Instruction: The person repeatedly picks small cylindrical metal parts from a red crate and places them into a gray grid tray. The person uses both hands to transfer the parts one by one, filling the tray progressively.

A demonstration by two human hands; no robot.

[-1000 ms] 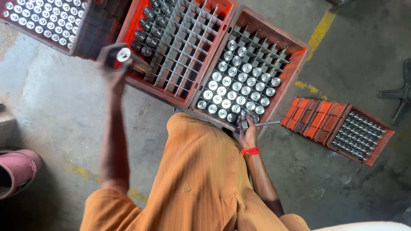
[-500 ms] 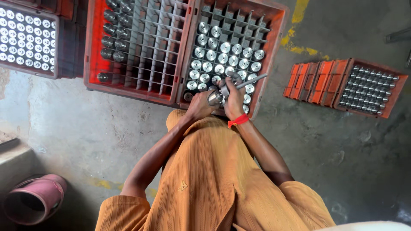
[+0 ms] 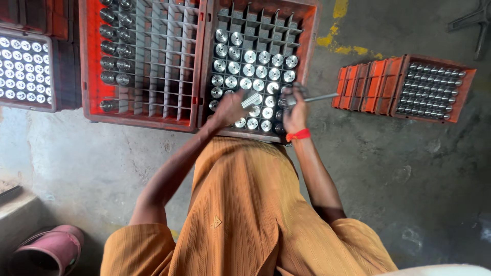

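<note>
A metal cylinder [image 3: 250, 99] lies gripped in the left hand [image 3: 230, 107], over the red crate [image 3: 307, 61].

Head cam, looking straight down

One view only, from above the person's orange shirt [image 3: 240, 214], fairly close, facing the concrete floor [image 3: 409, 168] with red crates [image 3: 202, 66] along the top of frame.

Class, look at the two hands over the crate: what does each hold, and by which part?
The left hand holds a metal cylinder by one end. The right hand grips a thin metal tool near one end, the rest sticking out sideways.
</note>
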